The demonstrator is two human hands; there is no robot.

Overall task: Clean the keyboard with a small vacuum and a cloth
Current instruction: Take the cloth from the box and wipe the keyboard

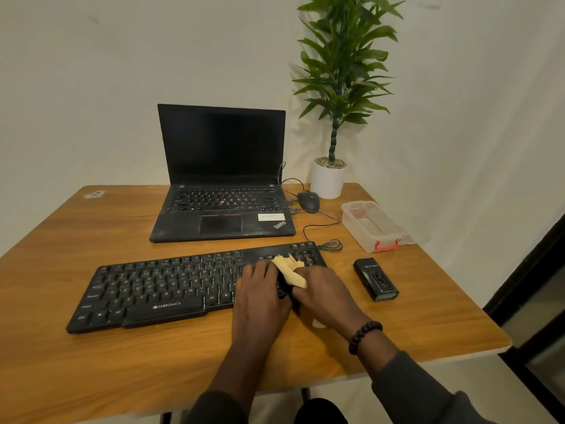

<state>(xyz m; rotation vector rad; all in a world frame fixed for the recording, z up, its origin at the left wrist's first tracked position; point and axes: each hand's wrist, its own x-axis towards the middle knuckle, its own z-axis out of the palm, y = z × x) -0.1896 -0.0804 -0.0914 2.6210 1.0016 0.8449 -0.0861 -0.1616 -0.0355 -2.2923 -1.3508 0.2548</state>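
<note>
Soft, light cloth (289,270) bunched in right hand (324,293) over keyboard (171,289) right end, left hand (260,289) pressing flat beside; grip mid-wad

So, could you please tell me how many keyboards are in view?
2: the black keyboard lying at the near side of the table, under both hands, and the laptop's built-in keyboard behind it. None seems hidden.

A single head-worn wide-angle view looks forward and down from the near edge of the worktop (91,347). It faces the back wall (91,71), with the forearms close below.
</note>
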